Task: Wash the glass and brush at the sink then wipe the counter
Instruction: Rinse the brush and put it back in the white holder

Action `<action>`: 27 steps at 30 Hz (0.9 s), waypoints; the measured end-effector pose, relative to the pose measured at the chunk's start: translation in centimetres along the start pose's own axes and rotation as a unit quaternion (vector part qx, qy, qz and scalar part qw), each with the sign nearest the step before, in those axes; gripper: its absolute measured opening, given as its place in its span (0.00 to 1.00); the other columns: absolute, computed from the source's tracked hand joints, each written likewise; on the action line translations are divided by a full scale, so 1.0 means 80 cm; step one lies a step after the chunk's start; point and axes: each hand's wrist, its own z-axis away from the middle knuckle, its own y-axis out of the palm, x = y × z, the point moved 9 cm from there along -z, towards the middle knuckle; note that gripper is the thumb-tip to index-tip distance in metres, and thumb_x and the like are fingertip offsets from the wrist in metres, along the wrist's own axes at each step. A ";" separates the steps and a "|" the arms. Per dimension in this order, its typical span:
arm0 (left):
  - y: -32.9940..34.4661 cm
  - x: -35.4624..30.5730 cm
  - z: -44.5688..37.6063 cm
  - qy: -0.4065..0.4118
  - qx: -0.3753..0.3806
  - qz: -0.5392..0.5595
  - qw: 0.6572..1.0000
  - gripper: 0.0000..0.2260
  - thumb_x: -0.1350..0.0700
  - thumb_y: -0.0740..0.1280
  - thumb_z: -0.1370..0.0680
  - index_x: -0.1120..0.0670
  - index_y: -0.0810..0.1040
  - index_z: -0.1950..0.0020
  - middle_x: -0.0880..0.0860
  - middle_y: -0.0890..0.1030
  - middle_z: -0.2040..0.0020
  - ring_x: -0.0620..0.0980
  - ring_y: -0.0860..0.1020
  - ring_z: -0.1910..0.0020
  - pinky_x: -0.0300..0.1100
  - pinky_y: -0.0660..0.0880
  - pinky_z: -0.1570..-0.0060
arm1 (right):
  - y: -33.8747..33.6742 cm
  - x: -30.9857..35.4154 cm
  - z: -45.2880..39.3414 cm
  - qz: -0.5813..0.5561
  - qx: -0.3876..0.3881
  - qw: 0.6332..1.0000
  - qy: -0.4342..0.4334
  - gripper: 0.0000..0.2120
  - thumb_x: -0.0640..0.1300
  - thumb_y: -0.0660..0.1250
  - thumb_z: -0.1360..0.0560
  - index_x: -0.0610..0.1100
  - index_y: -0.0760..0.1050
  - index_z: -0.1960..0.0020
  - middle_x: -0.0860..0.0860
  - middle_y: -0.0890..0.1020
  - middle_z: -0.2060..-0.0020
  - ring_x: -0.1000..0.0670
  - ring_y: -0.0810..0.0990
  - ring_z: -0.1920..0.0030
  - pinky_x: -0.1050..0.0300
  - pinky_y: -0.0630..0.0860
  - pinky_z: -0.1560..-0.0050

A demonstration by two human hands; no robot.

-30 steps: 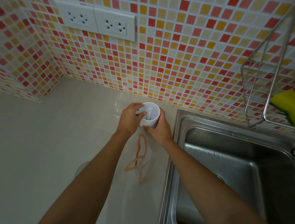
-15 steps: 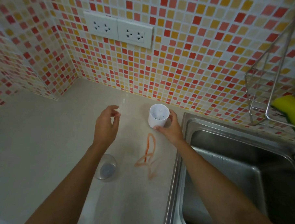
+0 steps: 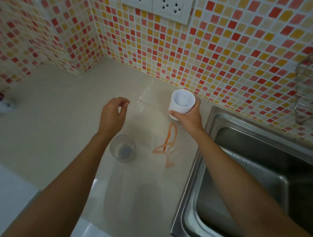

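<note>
A: Where is the glass (image 3: pixel 122 148) at this moment?

B: It stands upright on the counter (image 3: pixel 50 126), just under the left forearm, at about 8 o'clock from the orange smear (image 3: pixel 166 144). It looks empty and nobody holds it. I judge that it is not washed yet.

A: And the hands?

B: The right hand (image 3: pixel 187 115) is closed around a white cup (image 3: pixel 182 103), at 12 o'clock from the smear and near the wall. I think this cup is a holder, but I see no brush in it, only some dark dots at the bottom. The left hand (image 3: pixel 113 116) is free, with the fingers half curled, above the counter at 12 o'clock from the glass.

A: So how much of the task is done?

B: Very little, as I judge. The sink (image 3: pixel 262 176) at 3 o'clock shows some drops but no running water, and the smear is not wiped. Washing and wiping are both left.

A: What about the room?

B: The counter is pale and smooth. The tiled wall (image 3: pixel 220 44) is red, orange and cream, with a double socket (image 3: pixel 158 5) at 12 o'clock. A wire rack (image 3: pixel 307 94) hangs at the right edge, blurred.
</note>
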 end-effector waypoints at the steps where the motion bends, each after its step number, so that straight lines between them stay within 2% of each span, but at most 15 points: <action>1: -0.013 0.000 0.007 -0.011 -0.006 0.003 1.000 0.08 0.61 0.63 0.20 0.58 0.81 0.46 0.56 0.82 0.49 0.54 0.79 0.52 0.44 0.74 0.49 | 0.002 0.011 0.010 0.010 0.021 1.000 -0.002 0.43 0.45 0.81 0.38 0.51 0.56 0.32 0.56 0.70 0.42 0.56 0.72 0.45 0.65 0.71 0.50; 5: -0.055 0.022 0.063 -0.089 -0.005 0.022 0.996 0.21 0.74 0.58 0.28 0.59 0.79 0.40 0.57 0.80 0.42 0.54 0.78 0.45 0.47 0.74 0.41 | 0.018 0.035 0.058 -0.002 0.114 0.993 0.030 0.42 0.46 0.81 0.38 0.51 0.58 0.33 0.54 0.71 0.44 0.56 0.75 0.50 0.57 0.77 0.50; 8: -0.042 0.056 0.124 -0.138 0.075 0.028 0.987 0.30 0.76 0.59 0.34 0.58 0.74 0.34 0.57 0.75 0.36 0.56 0.74 0.37 0.49 0.72 0.37 | 0.033 0.032 0.092 -0.066 0.162 0.983 0.059 0.36 0.44 0.79 0.35 0.51 0.65 0.32 0.51 0.76 0.42 0.53 0.79 0.49 0.56 0.80 0.59; 9: -0.030 0.068 0.144 -0.147 0.117 0.024 0.982 0.32 0.73 0.62 0.34 0.57 0.72 0.31 0.58 0.73 0.33 0.57 0.72 0.35 0.49 0.70 0.35 | 0.039 0.031 0.102 -0.079 0.179 0.979 0.066 0.34 0.44 0.78 0.33 0.52 0.67 0.32 0.50 0.77 0.41 0.51 0.80 0.49 0.56 0.80 0.61; 12: 0.005 0.084 0.184 -0.143 0.194 0.038 0.970 0.40 0.52 0.70 0.38 0.58 0.66 0.27 0.56 0.70 0.30 0.54 0.69 0.32 0.42 0.64 0.33 | 0.057 0.033 0.125 -0.064 0.231 0.967 0.086 0.33 0.42 0.76 0.31 0.54 0.63 0.34 0.48 0.74 0.42 0.48 0.79 0.49 0.55 0.80 0.66; 15: 0.016 0.081 0.191 -0.158 0.161 0.094 0.970 0.45 0.47 0.80 0.40 0.55 0.65 0.27 0.46 0.69 0.34 0.43 0.68 0.37 0.37 0.64 0.38 | 0.067 0.046 0.135 0.022 0.274 0.960 0.061 0.32 0.41 0.76 0.32 0.51 0.59 0.37 0.47 0.72 0.45 0.50 0.78 0.52 0.54 0.80 0.67; 17: 0.015 0.076 0.184 -0.152 0.117 0.129 0.973 0.46 0.42 0.79 0.42 0.54 0.67 0.29 0.46 0.71 0.35 0.43 0.70 0.38 0.37 0.66 0.39 | 0.071 0.063 0.133 0.097 0.289 0.952 0.009 0.32 0.44 0.78 0.34 0.53 0.63 0.38 0.49 0.74 0.45 0.51 0.78 0.50 0.50 0.82 0.57; 19: 0.020 0.077 0.180 -0.151 0.110 0.149 0.971 0.42 0.45 0.80 0.41 0.53 0.69 0.31 0.46 0.74 0.37 0.45 0.73 0.38 0.36 0.68 0.41 | 0.074 0.087 0.134 0.146 0.291 0.944 -0.049 0.32 0.50 0.80 0.38 0.56 0.69 0.39 0.52 0.75 0.44 0.52 0.78 0.48 0.49 0.80 0.50; 21: 0.025 0.079 0.180 -0.159 0.120 0.158 0.967 0.39 0.50 0.81 0.38 0.53 0.69 0.31 0.47 0.75 0.35 0.45 0.74 0.37 0.35 0.68 0.41 | 0.081 0.108 0.138 0.189 0.290 0.933 -0.097 0.34 0.56 0.79 0.42 0.59 0.69 0.39 0.53 0.75 0.43 0.52 0.77 0.46 0.50 0.80 0.49; 25: 0.022 0.079 0.181 -0.150 0.112 0.165 0.968 0.37 0.51 0.81 0.36 0.52 0.70 0.31 0.48 0.77 0.36 0.44 0.75 0.40 0.33 0.68 0.46 | 0.104 0.138 0.155 0.251 0.286 0.912 -0.152 0.39 0.52 0.81 0.42 0.57 0.64 0.38 0.54 0.74 0.44 0.52 0.76 0.47 0.58 0.76 0.53; 27: 0.020 0.079 0.181 -0.152 0.110 0.184 0.965 0.37 0.49 0.80 0.37 0.52 0.70 0.32 0.47 0.78 0.37 0.44 0.76 0.42 0.33 0.69 0.48 | 0.122 0.148 0.168 0.317 0.293 0.880 -0.199 0.38 0.53 0.79 0.42 0.57 0.63 0.38 0.54 0.73 0.43 0.49 0.73 0.44 0.55 0.75 0.50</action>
